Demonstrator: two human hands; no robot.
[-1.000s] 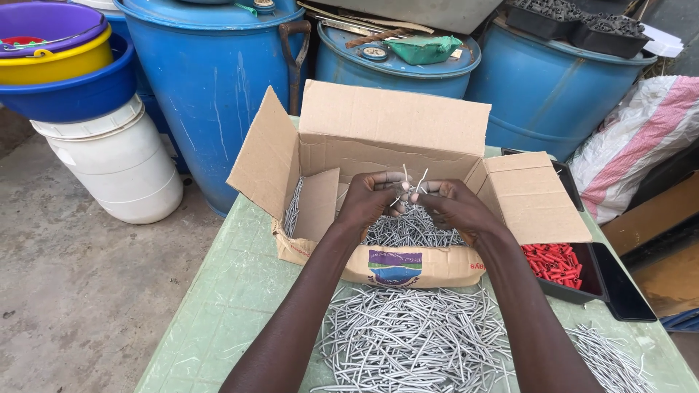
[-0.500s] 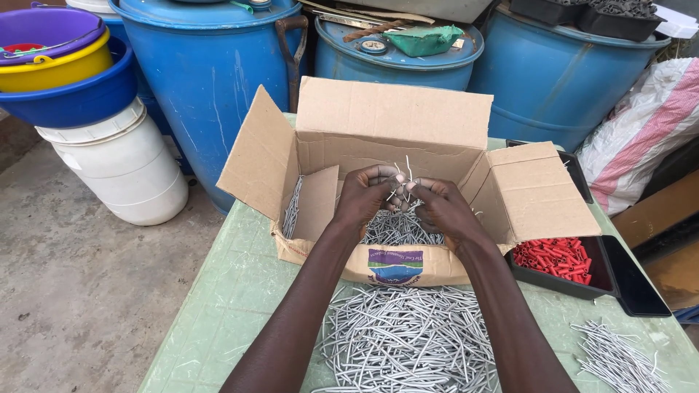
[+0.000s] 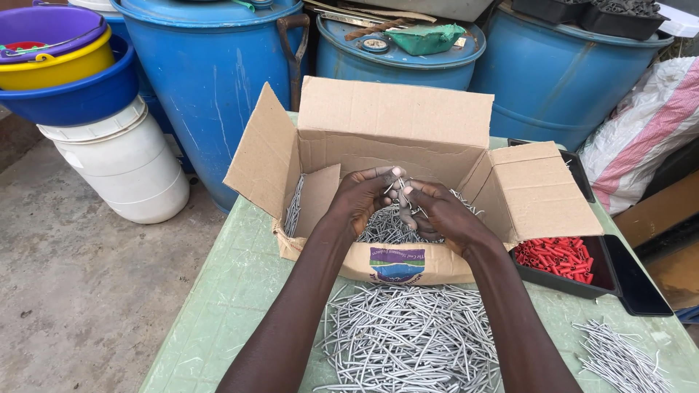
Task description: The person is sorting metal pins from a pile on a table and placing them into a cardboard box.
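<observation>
An open cardboard box (image 3: 397, 120) sits on a pale green table (image 3: 240, 287), half full of grey metal nails (image 3: 386, 225). Both of my hands are inside the box, above the nails. My left hand (image 3: 360, 196) and my right hand (image 3: 440, 211) meet fingertip to fingertip and together pinch a small bunch of nails (image 3: 400, 191) that sticks up between them. A large loose heap of the same nails (image 3: 408, 338) lies on the table in front of the box, between my forearms.
A black tray of red plastic plugs (image 3: 561, 258) lies right of the box, with a smaller nail pile (image 3: 619, 356) in front of it. Behind stand blue drums (image 3: 211, 73), a white bucket (image 3: 127, 164) with stacked basins (image 3: 65, 87), and a striped sack (image 3: 641, 131).
My hands stay together inside the box holding the nails; the bunch sits lower between my fingers than a second ago. My view has shifted slightly.
</observation>
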